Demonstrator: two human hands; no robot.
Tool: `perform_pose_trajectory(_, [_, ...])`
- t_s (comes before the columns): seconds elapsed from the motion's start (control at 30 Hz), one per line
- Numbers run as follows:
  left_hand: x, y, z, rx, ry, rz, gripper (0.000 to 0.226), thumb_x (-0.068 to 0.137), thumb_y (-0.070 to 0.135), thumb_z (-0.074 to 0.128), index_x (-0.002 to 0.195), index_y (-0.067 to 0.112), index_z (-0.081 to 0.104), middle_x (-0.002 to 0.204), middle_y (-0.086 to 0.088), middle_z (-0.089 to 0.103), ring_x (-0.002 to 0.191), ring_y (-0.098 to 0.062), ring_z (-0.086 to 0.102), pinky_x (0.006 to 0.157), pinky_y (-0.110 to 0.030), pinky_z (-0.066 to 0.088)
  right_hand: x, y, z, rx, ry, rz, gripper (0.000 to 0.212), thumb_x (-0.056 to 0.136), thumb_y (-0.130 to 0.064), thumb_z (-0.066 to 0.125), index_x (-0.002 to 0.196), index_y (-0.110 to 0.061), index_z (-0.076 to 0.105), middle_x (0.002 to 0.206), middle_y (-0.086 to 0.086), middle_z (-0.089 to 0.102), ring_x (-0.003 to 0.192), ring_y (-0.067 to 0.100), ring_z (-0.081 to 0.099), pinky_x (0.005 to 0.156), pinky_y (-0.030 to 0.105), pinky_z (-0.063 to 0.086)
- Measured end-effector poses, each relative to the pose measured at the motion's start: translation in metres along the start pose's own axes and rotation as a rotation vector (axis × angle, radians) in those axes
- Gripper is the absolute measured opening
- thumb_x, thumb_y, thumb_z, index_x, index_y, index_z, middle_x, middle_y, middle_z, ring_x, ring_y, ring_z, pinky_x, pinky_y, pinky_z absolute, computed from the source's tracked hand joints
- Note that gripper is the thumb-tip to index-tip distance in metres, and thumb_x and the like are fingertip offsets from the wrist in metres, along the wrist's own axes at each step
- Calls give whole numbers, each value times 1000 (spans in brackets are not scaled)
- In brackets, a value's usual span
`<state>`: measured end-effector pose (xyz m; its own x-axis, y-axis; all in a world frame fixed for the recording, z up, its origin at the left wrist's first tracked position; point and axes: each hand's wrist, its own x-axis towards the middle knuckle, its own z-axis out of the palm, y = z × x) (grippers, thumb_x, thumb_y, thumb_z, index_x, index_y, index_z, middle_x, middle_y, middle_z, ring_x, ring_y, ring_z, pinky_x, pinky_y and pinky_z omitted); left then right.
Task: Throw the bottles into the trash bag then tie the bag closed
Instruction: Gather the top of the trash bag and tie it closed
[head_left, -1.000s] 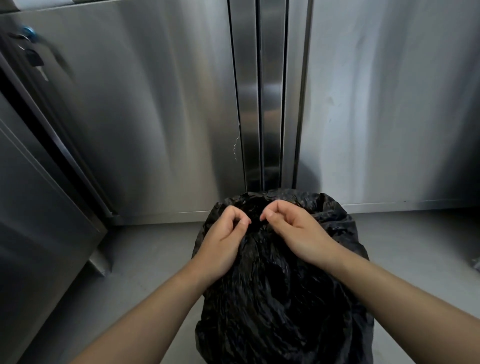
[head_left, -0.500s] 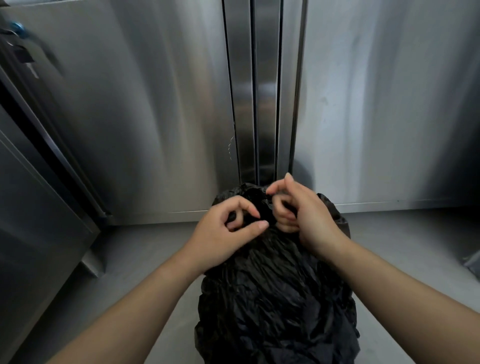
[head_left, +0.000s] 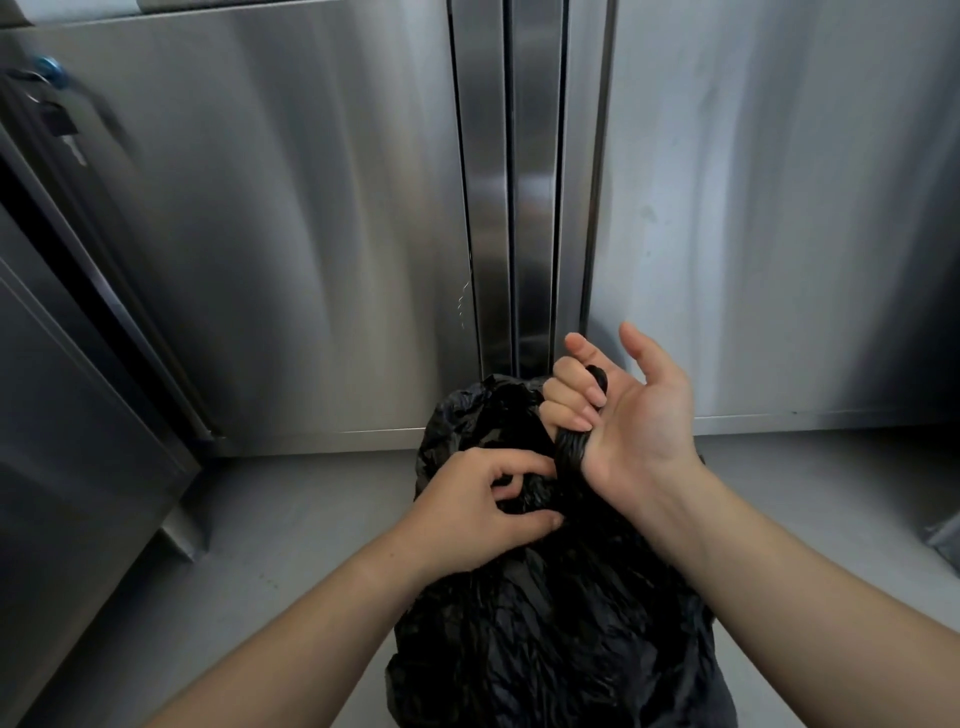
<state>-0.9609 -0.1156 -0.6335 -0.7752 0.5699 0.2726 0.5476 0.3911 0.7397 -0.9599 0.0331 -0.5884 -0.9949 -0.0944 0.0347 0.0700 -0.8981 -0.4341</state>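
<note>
A crumpled black trash bag (head_left: 550, 623) stands on the grey floor in front of me, its top gathered. My right hand (head_left: 623, 410) is turned palm up, with three fingers curled around a twisted strand of the bag's top while the thumb and forefinger stick out. My left hand (head_left: 483, 514) sits lower and to the left, pinching the bunched plastic at the bag's neck. No bottles are visible; the bag's contents are hidden.
Stainless steel cabinet doors (head_left: 291, 234) rise straight behind the bag, with a vertical seam (head_left: 524, 208) between them. Another steel unit (head_left: 67, 415) juts out on the left, its foot (head_left: 182, 535) resting on the floor. A grey object (head_left: 945, 535) pokes in at the right edge.
My right hand has rotated palm up and lifted, pulling a twisted strand of the bag upward. My left hand has dropped lower onto the bag's neck.
</note>
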Motion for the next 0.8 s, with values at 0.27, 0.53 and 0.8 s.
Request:
perform_pose_trajectory(0.27, [4, 10, 10, -219, 181, -41, 11, 67, 50, 72, 72, 41, 68, 49, 10, 21, 51, -5, 26, 54, -18, 26, 1, 1, 4, -55, -7, -41, 32, 86, -36, 44, 78, -7, 54, 50, 0, 27, 42, 11, 21, 39, 22, 24])
perform_pose_trajectory(0.53, [10, 2, -1, -171, 250, -79, 6, 77, 40, 70, 75, 34, 69, 50, 9, 21, 49, -7, 26, 52, -22, 23, 12, -15, -11, -563, -17, -189, 15, 88, -15, 50, 78, -13, 60, 52, -2, 36, 45, 11, 33, 49, 24, 38])
perform_pose_trajectory(0.8, [10, -19, -16, -174, 369, -164, 9, 81, 34, 67, 78, 26, 69, 57, 0, 24, 55, -11, 28, 58, -29, 23, 4, -11, -35, -1811, -379, -413, 22, 92, -12, 56, 111, -14, 68, 103, -2, 67, 99, 3, 59, 91, 12, 39])
